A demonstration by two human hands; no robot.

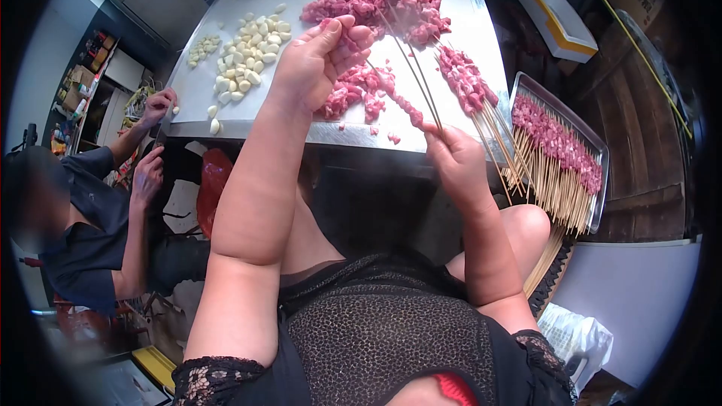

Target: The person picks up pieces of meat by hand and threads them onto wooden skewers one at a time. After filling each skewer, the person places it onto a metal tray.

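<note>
Our L hand (320, 60) has thumb pressed to index; R hand (456, 156) pinches bamboo skewers (423, 84). If raw meat (408, 110) slicks our grip, tips could prick us.

Reached forward with both arms.
Held left hand (322, 60) farther out, palm partly showing, fingers curled; held right hand (456, 158) closer to the torso (391, 338), thumb and index finger pinched together.

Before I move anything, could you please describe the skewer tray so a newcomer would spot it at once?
Start at the big pale table, then look just past its right edge to the metal tray. Its raised rim surrounds tightly packed skewers, unlike the smaller bunch lying on the table.
</note>
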